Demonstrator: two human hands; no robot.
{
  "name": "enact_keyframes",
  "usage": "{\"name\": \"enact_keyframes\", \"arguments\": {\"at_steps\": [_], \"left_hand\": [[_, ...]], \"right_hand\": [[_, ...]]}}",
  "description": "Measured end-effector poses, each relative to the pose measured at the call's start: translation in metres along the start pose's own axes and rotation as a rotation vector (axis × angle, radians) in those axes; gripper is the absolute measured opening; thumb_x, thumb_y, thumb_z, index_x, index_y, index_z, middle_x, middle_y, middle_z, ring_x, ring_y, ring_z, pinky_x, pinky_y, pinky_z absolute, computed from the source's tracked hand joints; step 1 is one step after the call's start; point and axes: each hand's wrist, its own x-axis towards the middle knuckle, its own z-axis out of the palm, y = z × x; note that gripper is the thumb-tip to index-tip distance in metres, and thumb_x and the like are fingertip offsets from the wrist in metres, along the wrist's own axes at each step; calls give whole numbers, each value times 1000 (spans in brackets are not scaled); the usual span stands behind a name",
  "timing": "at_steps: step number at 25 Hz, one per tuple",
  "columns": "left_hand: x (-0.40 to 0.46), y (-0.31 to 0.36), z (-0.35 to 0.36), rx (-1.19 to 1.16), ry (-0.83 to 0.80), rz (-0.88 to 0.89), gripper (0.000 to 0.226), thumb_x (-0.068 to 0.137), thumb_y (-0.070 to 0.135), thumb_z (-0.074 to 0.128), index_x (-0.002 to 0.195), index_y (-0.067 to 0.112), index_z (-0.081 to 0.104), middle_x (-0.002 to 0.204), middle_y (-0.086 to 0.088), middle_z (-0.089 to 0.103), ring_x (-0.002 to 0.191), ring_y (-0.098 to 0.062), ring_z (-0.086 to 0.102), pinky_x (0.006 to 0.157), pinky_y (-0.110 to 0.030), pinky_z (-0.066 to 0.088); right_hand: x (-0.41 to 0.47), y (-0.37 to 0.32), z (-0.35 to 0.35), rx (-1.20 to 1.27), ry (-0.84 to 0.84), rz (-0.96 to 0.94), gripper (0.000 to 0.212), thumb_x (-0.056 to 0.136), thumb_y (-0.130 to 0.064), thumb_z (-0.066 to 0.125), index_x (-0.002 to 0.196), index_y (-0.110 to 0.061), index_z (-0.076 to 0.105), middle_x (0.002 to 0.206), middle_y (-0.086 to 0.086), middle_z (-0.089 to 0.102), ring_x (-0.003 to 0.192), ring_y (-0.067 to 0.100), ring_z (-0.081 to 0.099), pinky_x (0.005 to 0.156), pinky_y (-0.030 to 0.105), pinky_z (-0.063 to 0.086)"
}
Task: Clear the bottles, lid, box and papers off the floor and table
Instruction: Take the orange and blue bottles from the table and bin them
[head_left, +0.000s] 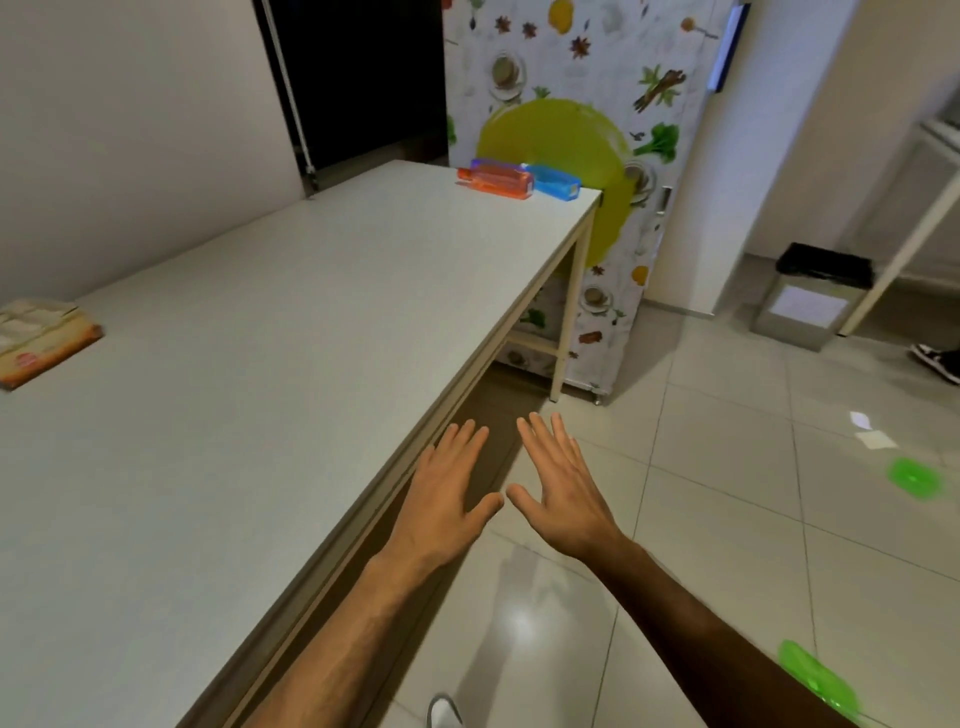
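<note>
Your left hand (447, 499) and right hand (563, 493) hover spread and empty beside the table (291, 322). The bottles (514, 179) lie at its far corner (likely light, slick plastic); take each around its middle.

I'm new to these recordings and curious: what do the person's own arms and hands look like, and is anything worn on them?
Two bare human arms reach in from the bottom edge. The left hand and right hand wear no gloves, rings or watch that I can see. No sleeves show; both forearms are uncovered up to the frame edge. No cables or markings are visible on them.
</note>
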Motion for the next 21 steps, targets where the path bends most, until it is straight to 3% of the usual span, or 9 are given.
{"name": "enact_keyframes", "arguments": {"at_steps": [10,15,21], "left_hand": [[185,-44,-14,-4,-85,28,78,95,57,51,158,36,10,167,11,2,154,-10,-3,126,-43,6],[267,-61,5,93,-159,81,78,97,55,49,159,33,8,168,8,2,154,-13,-3,126,-43,7],[375,-84,26,32,-129,36,74,98,54,48,158,36,9,167,11,2,154,-10,-2,126,-39,3]], "right_hand": [[158,50,-2,-8,146,131,81,96,-39,57,159,-28,8,164,-11,-4,152,12,-15,122,37,-3],[220,95,-2,-21,123,161,80,97,-41,55,159,-29,6,166,-9,-2,152,9,-15,123,34,-2],[317,169,-15,0,86,150,80,97,-38,56,159,-29,7,161,-16,-5,152,9,-13,124,34,1]]}}
